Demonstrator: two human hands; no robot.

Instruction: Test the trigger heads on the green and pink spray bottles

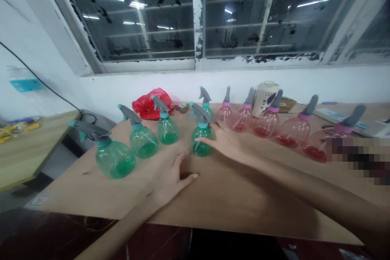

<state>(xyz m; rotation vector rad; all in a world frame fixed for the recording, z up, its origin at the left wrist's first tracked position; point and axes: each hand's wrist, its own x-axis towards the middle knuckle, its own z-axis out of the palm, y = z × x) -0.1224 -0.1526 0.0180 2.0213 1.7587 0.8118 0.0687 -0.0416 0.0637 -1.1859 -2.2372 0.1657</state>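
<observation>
My right hand [227,140] is around the right side of a green spray bottle [202,148] standing upright on the table; its thumb lies across the front and its fingers pass partly behind. My left hand [173,180] rests low over the tabletop, left of that bottle, with thumb and fingers apart and nothing between them. Another green spray bottle [207,109] stands just behind the gripped one. To the left, three more form a slanting row: a near one [117,160], a middle one [143,142] and a far one [168,130]. All have grey and teal trigger heads.
Several pink spray bottles [265,124] line the right side of the brown table [225,207]. Against the wall lie a red plastic bag [152,103] and a printed paper cup [265,99]. A separate wooden table [33,146] stands left, near a black cable [39,79].
</observation>
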